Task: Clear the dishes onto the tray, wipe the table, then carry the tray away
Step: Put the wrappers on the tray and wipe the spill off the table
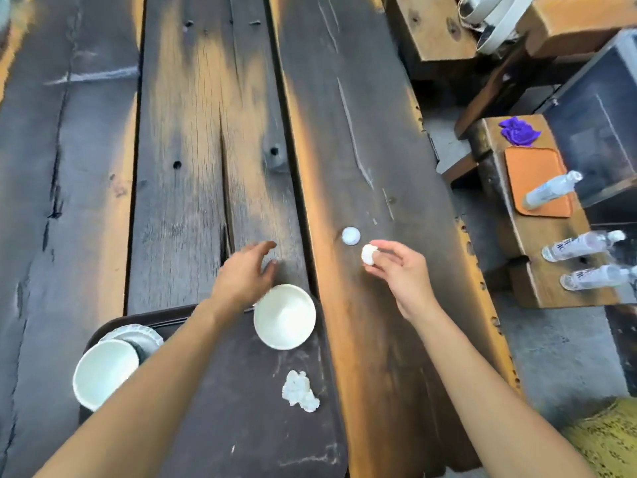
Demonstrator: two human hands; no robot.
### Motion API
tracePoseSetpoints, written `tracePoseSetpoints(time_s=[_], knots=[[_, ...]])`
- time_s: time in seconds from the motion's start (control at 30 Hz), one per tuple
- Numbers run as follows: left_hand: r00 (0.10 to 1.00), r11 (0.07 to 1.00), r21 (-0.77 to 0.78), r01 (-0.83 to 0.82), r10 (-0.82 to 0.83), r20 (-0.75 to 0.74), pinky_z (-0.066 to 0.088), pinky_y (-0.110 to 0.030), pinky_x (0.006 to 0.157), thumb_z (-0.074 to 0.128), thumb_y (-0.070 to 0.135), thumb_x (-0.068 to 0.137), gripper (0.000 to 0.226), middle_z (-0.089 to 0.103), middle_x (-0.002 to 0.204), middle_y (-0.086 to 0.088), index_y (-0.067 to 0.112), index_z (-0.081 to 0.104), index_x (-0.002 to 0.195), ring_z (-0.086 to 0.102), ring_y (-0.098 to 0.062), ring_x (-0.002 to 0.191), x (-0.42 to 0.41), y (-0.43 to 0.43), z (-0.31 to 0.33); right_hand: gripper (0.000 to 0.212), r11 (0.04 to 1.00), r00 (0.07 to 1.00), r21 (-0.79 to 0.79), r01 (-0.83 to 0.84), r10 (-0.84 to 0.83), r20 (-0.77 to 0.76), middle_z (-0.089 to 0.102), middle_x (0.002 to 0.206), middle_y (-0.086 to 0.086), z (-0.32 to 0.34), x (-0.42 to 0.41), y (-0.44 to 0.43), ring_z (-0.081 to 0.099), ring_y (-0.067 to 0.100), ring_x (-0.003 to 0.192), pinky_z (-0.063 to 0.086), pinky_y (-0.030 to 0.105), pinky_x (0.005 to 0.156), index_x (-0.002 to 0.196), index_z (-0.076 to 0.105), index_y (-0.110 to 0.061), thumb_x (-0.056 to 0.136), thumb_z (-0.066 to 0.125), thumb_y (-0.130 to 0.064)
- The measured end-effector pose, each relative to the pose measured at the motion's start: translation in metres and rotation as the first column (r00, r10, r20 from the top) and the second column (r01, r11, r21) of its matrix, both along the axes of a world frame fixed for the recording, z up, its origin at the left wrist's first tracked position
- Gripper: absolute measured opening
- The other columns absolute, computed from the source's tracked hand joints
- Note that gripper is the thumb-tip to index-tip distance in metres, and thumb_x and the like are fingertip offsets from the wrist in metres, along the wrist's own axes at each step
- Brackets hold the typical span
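A dark brown tray (241,426) lies at the near edge of the rough plank table (193,132). On it stand a white bowl (284,316) at the far right, a second white bowl (103,372) on a ribbed plate (138,334) at the left, and a crumpled white tissue (299,391). My left hand (246,274) hovers open just beyond the tray, fingers spread, holding nothing. My right hand (396,262) pinches a small crumpled white wad (368,254) above the right plank. A small round white object (351,235) lies on the table right beside the wad.
To the right, a low wooden bench (537,243) carries a purple cloth (518,131), an orange mat (536,181) and three clear bottles (582,244). A grey floor gap (551,339) separates it from the table. Deep cracks run between the planks.
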State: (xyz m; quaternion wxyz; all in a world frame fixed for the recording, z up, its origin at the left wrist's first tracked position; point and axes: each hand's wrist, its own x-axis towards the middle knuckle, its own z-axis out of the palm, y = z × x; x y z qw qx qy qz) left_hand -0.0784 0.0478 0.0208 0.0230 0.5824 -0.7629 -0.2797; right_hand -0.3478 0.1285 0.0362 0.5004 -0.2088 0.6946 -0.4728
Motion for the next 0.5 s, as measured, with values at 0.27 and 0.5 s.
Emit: tracePoseSetpoints(time_s=[0.27,0.5], knots=[[0.889,0.961,0.063,0.270,-0.274,0.367,0.009,-0.062,0.118,0.025,0.071,0.096,0.068,-0.005,0.170,-0.002,0.051,0.002,0.157,0.001,-0.035,0.155,-0.051,-0.070,-0.076,0.022,0.987,0.901,0.158,-0.003,0.071,-0.428,0.075,0.091,-0.019,-0.043,-0.075,-0.063,0.069,0.001,0.092,0.050,0.021,0.091,0.100,0.078,-0.033,0.080,0.075,-0.041],[0.892,0.904,-0.206,0.374,-0.289,0.349,0.001,-0.067,0.118,0.020,0.073,0.096,0.066,0.000,0.171,-0.003,0.052,0.004,0.157,-0.004,-0.036,0.156,-0.044,-0.078,-0.122,0.023,0.987,0.592,0.146,-0.070,0.159,-0.790,0.075,0.104,0.002,-0.092,-0.110,-0.130,0.069,0.021,0.098,0.042,0.019,0.088,0.111,0.077,-0.020,0.092,0.067,-0.027]])
